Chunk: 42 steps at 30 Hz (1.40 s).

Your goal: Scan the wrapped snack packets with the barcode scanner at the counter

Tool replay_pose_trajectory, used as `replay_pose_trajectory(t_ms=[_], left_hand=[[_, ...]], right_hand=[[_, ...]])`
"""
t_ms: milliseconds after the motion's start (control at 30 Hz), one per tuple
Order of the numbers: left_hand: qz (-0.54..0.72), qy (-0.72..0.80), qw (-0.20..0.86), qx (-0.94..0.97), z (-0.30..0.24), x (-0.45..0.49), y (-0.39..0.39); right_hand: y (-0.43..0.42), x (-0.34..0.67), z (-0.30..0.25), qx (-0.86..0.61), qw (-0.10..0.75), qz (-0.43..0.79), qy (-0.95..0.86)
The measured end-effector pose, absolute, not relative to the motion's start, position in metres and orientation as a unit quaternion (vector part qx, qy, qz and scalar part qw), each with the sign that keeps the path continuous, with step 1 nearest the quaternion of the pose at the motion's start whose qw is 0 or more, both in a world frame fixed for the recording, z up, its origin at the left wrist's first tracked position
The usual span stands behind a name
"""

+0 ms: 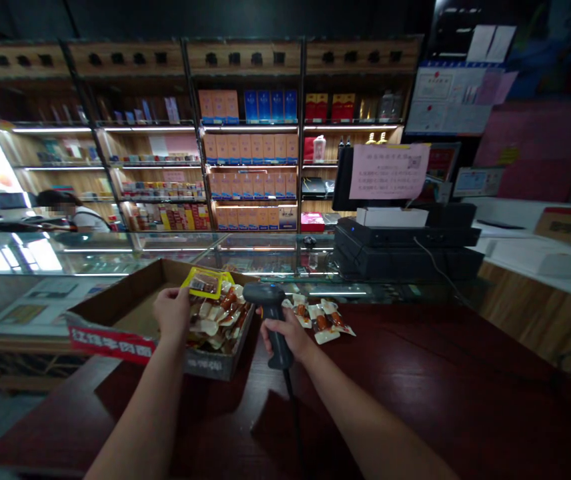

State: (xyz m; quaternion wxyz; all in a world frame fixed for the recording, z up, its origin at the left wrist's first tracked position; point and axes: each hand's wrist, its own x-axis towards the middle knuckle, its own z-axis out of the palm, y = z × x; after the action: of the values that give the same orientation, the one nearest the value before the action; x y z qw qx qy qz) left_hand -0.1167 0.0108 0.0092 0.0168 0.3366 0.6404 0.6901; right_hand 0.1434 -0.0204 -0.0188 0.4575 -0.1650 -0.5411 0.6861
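Note:
My left hand (172, 313) is closed on the edge of a yellow-rimmed snack packet (205, 283), raised over an open cardboard box (115, 293). Heaped in the right part of that box are several clear and white snack packets (220, 320) with brown contents. Wrapped round the handle of a dark barcode scanner (270, 313) is my right hand (285, 333). The scanner's head points left toward the yellow packet, and its cable drops down over the table. A few similar packets (323, 320) lie on the table just beyond my right hand.
The dark red table (395, 387) borders a glass display counter (245, 247). At the right back stands a cash register terminal (405, 240) with a pink notice (389, 171). Shelves of boxed goods (250, 148) line the wall. A person (83, 210) is at the far left behind the counter.

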Motion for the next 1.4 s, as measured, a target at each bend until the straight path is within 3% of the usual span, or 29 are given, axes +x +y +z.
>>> replay_pose_trajectory(t_ms=[200, 400, 533, 667, 833, 933, 1100, 1267, 1400], left_hand=[[0.657, 0.669, -0.056, 0.344, 0.018, -0.115, 0.003], [0.681, 0.544, -0.169, 0.461, 0.016, -0.053, -0.012], [0.639, 0.493, -0.074, 0.586, -0.014, 0.015, -0.003], [0.510, 0.569, 0.025, 0.644, -0.058, 0.071, 0.026], [0.348, 0.711, 0.069, 0.607, -0.099, 0.101, 0.051], [0.320, 0.727, 0.069, 0.604, -0.113, 0.100, 0.059], [0.466, 0.655, 0.137, 0.579, -0.127, 0.085, 0.073], [0.675, 0.551, 0.294, 0.392, -0.130, 0.071, 0.082], [0.747, 0.496, 0.346, 0.278, -0.122, 0.071, 0.080]], right_hand=[[-0.025, 0.135, -0.020, -0.167, 0.444, 0.691, -0.545], [-0.025, 0.168, -0.032, -0.211, 0.468, 0.675, -0.530], [-0.017, 0.210, -0.050, -0.264, 0.491, 0.643, -0.526], [-0.011, 0.254, -0.075, -0.306, 0.547, 0.619, -0.473], [-0.007, 0.279, -0.095, -0.319, 0.585, 0.597, -0.447], [-0.004, 0.278, -0.098, -0.323, 0.581, 0.600, -0.445], [-0.002, 0.273, -0.097, -0.339, 0.572, 0.604, -0.440], [-0.005, 0.273, -0.093, -0.331, 0.567, 0.608, -0.447], [-0.007, 0.273, -0.091, -0.332, 0.571, 0.596, -0.456]])
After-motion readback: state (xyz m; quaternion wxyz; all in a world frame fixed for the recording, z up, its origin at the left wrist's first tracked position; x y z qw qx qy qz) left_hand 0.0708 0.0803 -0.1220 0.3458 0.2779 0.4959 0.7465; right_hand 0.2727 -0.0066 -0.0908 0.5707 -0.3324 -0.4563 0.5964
